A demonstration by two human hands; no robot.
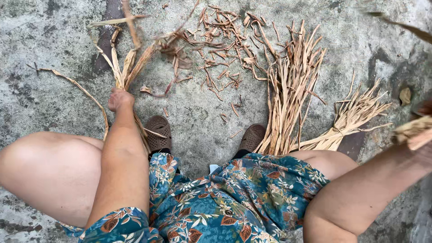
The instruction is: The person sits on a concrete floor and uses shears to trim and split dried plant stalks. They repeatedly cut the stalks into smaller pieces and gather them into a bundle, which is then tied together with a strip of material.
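My left hand is closed around a bunch of dry straw-coloured leaf strips that fans out above the fist and trails down behind my forearm. My right hand is at the far right edge, mostly out of frame and blurred; dry strips show there, seemingly gripped by it. I sit with knees apart over the concrete ground.
A long bundle of dry strips lies ahead of my right foot, a smaller tied bundle to its right. Several short brown scraps litter the ground ahead. My brown shoes rest on the concrete.
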